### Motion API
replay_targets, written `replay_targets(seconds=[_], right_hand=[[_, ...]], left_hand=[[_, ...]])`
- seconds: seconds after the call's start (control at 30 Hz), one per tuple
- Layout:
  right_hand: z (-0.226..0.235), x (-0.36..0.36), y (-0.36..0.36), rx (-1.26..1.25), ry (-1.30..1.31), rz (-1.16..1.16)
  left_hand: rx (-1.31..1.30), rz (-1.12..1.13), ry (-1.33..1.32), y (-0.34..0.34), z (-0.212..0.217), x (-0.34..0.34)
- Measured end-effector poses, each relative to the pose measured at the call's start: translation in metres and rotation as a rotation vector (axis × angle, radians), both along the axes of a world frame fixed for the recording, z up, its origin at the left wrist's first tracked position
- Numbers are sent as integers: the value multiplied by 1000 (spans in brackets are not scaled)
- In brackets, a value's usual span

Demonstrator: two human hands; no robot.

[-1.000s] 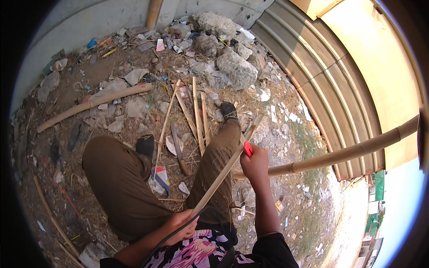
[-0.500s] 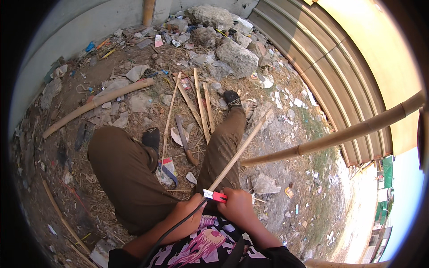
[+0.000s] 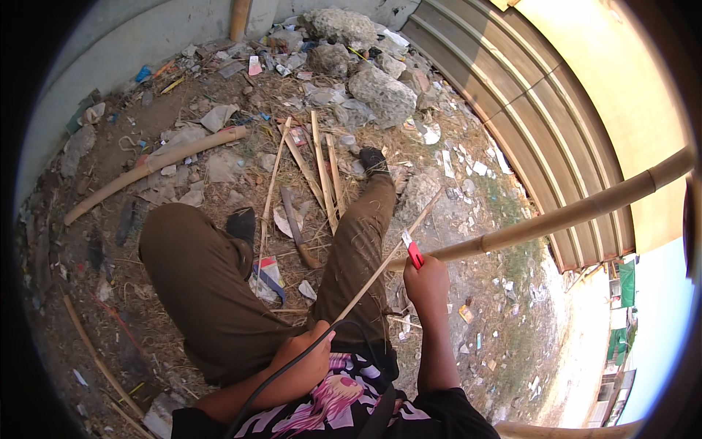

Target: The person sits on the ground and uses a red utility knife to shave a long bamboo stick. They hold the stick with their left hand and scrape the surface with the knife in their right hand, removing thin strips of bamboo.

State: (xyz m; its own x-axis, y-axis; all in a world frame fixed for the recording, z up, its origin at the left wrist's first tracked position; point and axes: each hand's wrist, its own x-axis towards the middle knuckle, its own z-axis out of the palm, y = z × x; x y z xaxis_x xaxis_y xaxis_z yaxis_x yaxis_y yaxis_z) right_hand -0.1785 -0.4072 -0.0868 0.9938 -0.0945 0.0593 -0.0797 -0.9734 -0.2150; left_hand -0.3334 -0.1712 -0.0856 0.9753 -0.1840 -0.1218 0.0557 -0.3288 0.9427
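I sit on the ground with my legs in brown trousers stretched forward. My left hand [image 3: 303,358] grips the near end of a thin bamboo strip [image 3: 391,256] that slants up to the right across my right thigh. My right hand [image 3: 426,282] holds a red-handled utility knife [image 3: 413,252] with its blade against the strip, about halfway along. A black cord runs over my left wrist.
Several split bamboo slats [image 3: 322,172] and a curved blade tool [image 3: 296,234] lie between my feet. A thick bamboo pole [image 3: 570,216] crosses at the right before a corrugated metal wall [image 3: 541,110]. Another pole [image 3: 153,168], rocks [image 3: 380,95] and litter cover the dirt.
My right hand has moved the knife back up along the strip, away from my body, after having drawn it down close to my left hand half a second ago.
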Motion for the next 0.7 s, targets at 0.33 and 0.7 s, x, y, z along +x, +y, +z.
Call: replay_targets(seconds=[0.33, 0.7], right_hand=[[-3, -87, 52, 112, 231, 478], [7, -91, 45, 74, 187, 388]], left_hand=[[-308, -30, 187, 18, -3, 8], [-1043, -118, 712, 16, -22, 11]])
